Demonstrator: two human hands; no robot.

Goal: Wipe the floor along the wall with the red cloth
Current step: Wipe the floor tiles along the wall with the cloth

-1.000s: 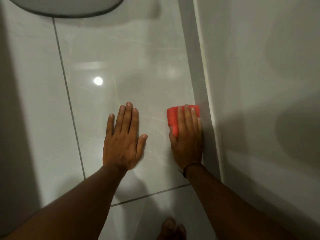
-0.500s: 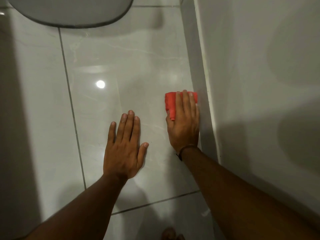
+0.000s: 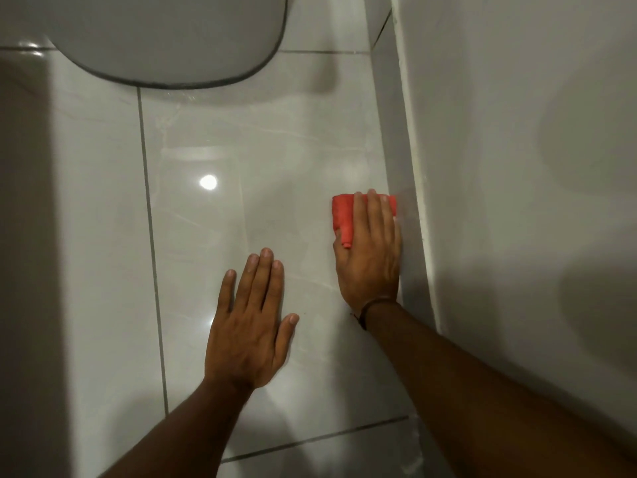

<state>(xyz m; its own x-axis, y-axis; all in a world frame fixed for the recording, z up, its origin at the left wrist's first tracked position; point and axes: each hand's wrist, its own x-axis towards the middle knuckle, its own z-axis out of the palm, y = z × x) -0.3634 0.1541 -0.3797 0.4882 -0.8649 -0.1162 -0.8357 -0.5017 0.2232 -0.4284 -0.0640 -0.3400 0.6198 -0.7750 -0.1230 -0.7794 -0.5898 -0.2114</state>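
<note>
A folded red cloth [image 3: 342, 215] lies flat on the glossy grey floor tiles [image 3: 262, 160], right beside the skirting of the wall [image 3: 517, 167] on the right. My right hand [image 3: 370, 257] presses down on the cloth with fingers stretched over it; most of the cloth is hidden under the hand. A dark band circles that wrist. My left hand [image 3: 250, 322] rests flat on the tile to the left, fingers apart, holding nothing.
A grey rounded fixture base [image 3: 165, 39] sits on the floor at the top left. A pale vertical surface [image 3: 24, 236] borders the left side. Dark grout lines cross the tiles. The wall's tiled skirting [image 3: 403, 174] runs away from me.
My right hand has slid the red cloth forward along the wall, away from me. The left hand stays planted. The view has shifted forward, showing more of the grey fixture.
</note>
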